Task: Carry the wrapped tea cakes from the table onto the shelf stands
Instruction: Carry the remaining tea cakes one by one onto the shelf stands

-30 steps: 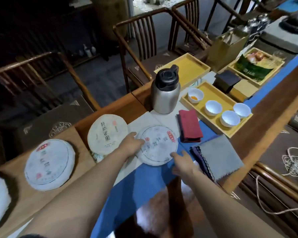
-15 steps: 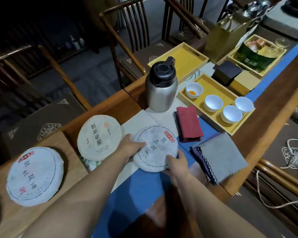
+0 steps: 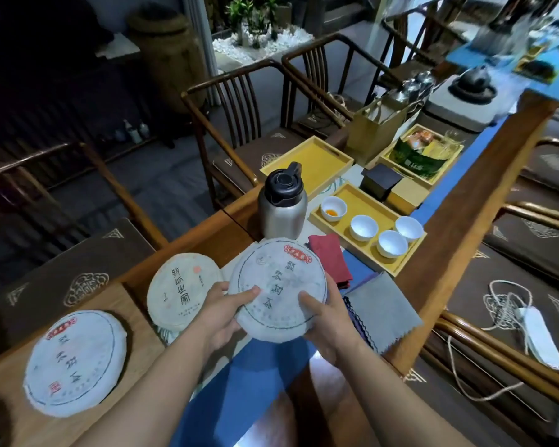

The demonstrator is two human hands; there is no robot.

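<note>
A round tea cake [image 3: 279, 285] in white paper with a red label is lifted off the table, tilted toward me. My left hand [image 3: 221, 312] grips its left edge and my right hand [image 3: 328, 321] grips its right edge, thumbs on top. Two more wrapped tea cakes lie on the wooden table: one with large dark characters [image 3: 181, 290] just left of my hands, and another with a red label [image 3: 75, 362] at the near left. No shelf stand is in view.
A steel thermos [image 3: 283, 204] stands behind the lifted cake. A red cloth [image 3: 329, 259], a grey cloth [image 3: 381, 309] and a yellow tray [image 3: 404, 264] with several white cups lie to the right. Wooden chairs [image 3: 239, 124] line the table's far side.
Both hands closed on the middle tea cake and raised it off the white paper and blue runner toward me. The view tilted up, showing more of the room.
</note>
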